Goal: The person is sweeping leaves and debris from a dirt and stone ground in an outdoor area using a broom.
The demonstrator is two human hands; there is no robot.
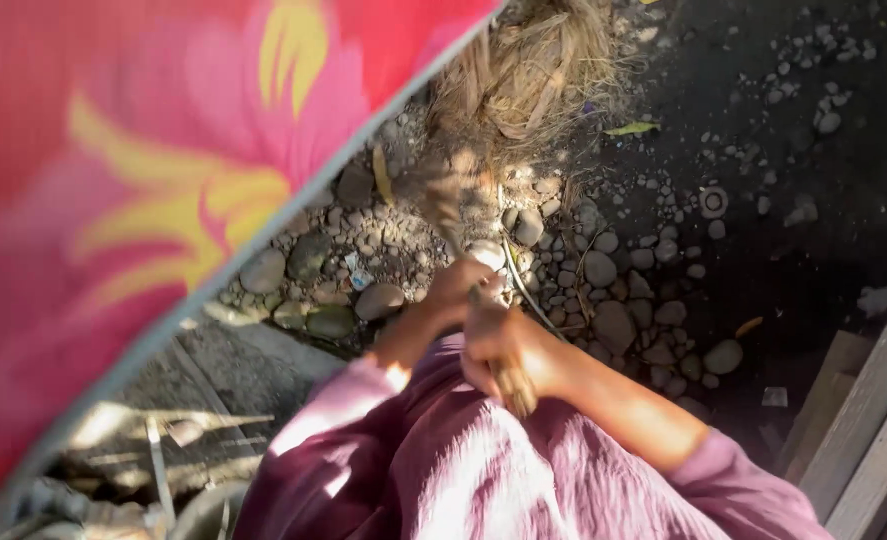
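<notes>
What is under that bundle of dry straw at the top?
Under the straw bundle lies stony ground of grey pebbles and dark soil. Both hands grip a stick running up to it. The ground directly beneath the straw is covered.

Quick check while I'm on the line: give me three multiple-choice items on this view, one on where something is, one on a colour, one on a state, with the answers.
1. Where does the bundle of dry fibres lie?
A. beyond the hands, on the stony ground
B. on the wooden planks at right
C. on the person's lap

2. What colour are the person's sleeves?
A. green
B. purple
C. white

3. How are the left hand and right hand on the stick?
A. both open, off it
B. only one on it
C. both closed on it

Answers: 1 A, the fibres sit at the stick's far end among pebbles. 2 B, both arms are in purple cloth. 3 C, both hands hold a closed grip on the stick.
</notes>
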